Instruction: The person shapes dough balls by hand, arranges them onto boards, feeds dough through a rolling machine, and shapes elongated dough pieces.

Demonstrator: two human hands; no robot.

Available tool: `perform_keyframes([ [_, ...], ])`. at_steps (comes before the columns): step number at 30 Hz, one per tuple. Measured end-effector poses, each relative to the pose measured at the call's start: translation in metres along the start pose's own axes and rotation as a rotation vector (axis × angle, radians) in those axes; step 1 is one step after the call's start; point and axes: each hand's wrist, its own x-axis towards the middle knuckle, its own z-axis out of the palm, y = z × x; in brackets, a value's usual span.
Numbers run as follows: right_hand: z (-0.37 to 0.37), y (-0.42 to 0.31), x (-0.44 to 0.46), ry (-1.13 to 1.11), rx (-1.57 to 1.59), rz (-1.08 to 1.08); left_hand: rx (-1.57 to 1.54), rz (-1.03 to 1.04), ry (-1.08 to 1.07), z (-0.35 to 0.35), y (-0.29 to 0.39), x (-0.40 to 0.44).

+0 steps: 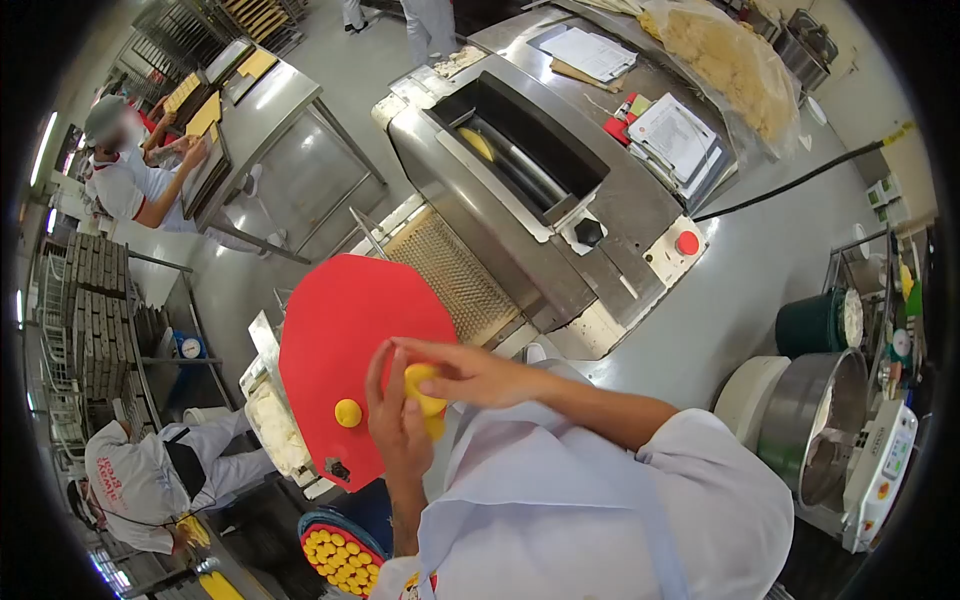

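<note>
Dough (424,386), yellow and soft-looking, sits between my 2 hands, above the near side of the red board (350,300). My right hand (475,376) has its thumb and fingers on it; my left hand (399,432) is up close against the other side, its fingers raised, and I cannot tell how firmly they press. The 2 hands are together, fingertips nearly meeting. Just below the dough, a second yellow piece (436,427) shows partly past my left fingers; I cannot tell what bears it. By my judgement the work is well under way: 1 smooth ball (348,413) rests on the board, and many more fill the tub (345,521) below it, while the dough in my hands looks unfinished. How much is left I cannot tell. The dough is a rounded lump with no clear front; its long axis, if any, is slight and seems to slant from upper left to lower right. Beside the board is a pan of pale dough (272,425); beyond it are the mesh belt (445,270) and the machine (440,160). Further out, 1 person (125,185) handles trays, and another (135,485) bends at lower left.
</note>
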Motion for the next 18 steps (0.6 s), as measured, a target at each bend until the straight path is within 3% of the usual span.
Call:
perform_keyframes([
  [1,-0.002,-0.002,-0.001,0.098,-0.108,-0.062,0.186,0.142,-0.003,0.005,0.007,0.008],
  [3,-0.017,-0.016,0.0,0.293,-0.322,-0.196,0.164,-0.095,0.123,-0.011,-0.014,-0.002],
  [4,-0.026,-0.047,-0.008,0.53,-0.421,-0.26,0.155,-0.213,0.174,-0.025,-0.032,-0.009],
  [6,-0.061,-0.094,-0.012,0.874,-0.697,-0.638,0.505,-0.414,0.18,-0.054,-0.076,-0.024],
  [8,-0.094,-0.137,-0.008,1.087,-0.914,-0.908,0.796,-0.551,0.046,-0.084,-0.167,-0.074],
  [9,-0.112,-0.147,-0.006,1.172,-1.101,-1.019,0.781,-0.563,0.001,-0.088,-0.189,-0.089],
  [12,-0.165,-0.117,-0.013,0.924,-1.991,-0.612,0.689,-0.605,-0.09,-0.099,-0.211,-0.105],
  [15,-0.14,-0.092,-0.037,1.176,-1.436,-0.532,0.5,-0.641,-0.007,-0.086,-0.199,-0.097],
  [17,-0.086,-0.065,-0.045,1.041,-0.926,-0.356,0.433,-0.628,0.108,-0.08,-0.197,-0.09],
  [18,-0.062,-0.04,-0.041,0.884,-0.826,-0.282,0.457,-0.595,0.096,-0.075,-0.189,-0.08],
])
